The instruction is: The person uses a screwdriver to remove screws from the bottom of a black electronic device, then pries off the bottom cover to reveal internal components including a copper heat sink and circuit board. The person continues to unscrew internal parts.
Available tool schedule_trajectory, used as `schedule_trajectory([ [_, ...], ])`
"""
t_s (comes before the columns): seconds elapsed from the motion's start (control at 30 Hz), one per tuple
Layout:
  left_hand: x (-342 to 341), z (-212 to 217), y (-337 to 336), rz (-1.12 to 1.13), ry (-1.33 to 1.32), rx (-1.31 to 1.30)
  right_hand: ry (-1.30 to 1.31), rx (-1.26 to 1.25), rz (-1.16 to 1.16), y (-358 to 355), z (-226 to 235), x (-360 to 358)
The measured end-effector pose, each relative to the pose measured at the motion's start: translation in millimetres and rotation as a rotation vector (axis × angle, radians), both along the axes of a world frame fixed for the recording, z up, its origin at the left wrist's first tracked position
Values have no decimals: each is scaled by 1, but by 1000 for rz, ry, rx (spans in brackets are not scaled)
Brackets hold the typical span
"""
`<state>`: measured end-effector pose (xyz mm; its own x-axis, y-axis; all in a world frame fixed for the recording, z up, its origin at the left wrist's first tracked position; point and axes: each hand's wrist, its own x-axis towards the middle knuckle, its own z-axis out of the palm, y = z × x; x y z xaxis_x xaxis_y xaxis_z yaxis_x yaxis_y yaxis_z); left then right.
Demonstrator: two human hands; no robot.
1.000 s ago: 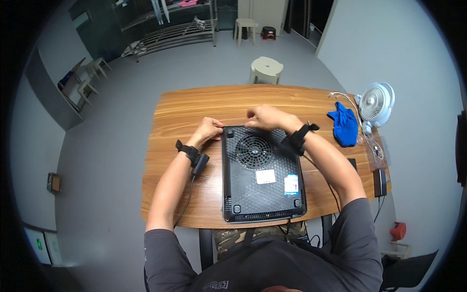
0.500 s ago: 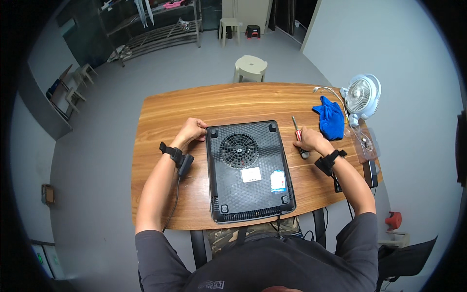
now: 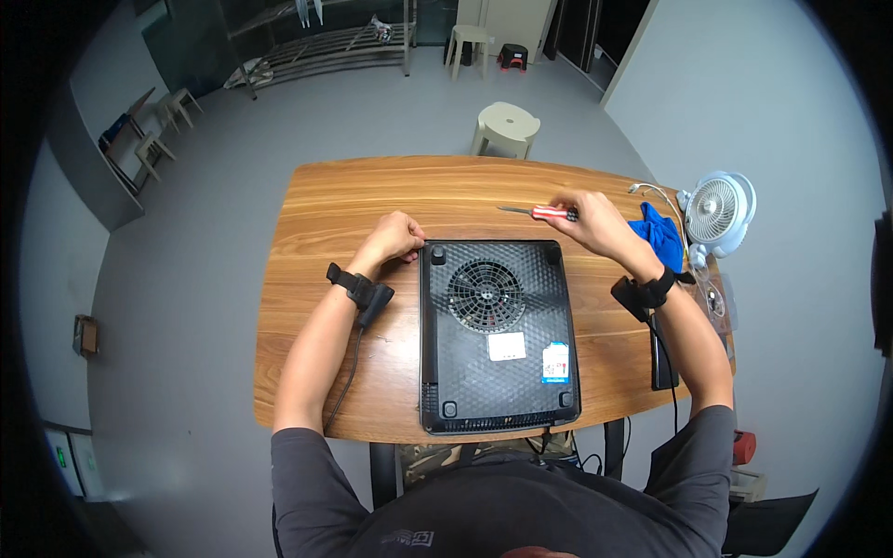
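A black induction cooker [image 3: 502,372] lies underside up on the table, with its round fan grille, several feet and two stickers showing. At its far left corner my left hand [image 3: 398,236] is closed, fingers pinched against the edge; the fingertips are partly hidden. My right hand [image 3: 595,223] grips a screwdriver [image 3: 551,213] by its red and white striped handle. The screwdriver is raised beyond the cooker's far right corner, its metal shaft pointing left. Both wrists wear black straps with small cabled boxes.
A blue cloth [image 3: 659,237] and a white fan [image 3: 718,212] are at the wooden table's [image 3: 391,186] right side. By my right forearm are a clear plastic box [image 3: 728,307] and a black flat object [image 3: 663,358]. A beige stool [image 3: 508,121] stands beyond the table.
My right hand has lifted the screwdriver off the table at the right and carried it left and away from me. My left hand stays at the cooker's corner. The view has shifted slightly.
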<state>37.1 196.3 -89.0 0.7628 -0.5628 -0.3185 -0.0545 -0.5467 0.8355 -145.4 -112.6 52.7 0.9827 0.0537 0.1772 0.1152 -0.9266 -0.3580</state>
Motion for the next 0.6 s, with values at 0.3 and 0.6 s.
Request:
schedule_trajectory([
  [0.3, 13, -3, 4, -91, 16, -63, 74, -111, 303, 83, 28, 76],
  [0.6, 8, -7, 15, -131, -125, -151, 217, -263, 369, 126, 32, 104],
])
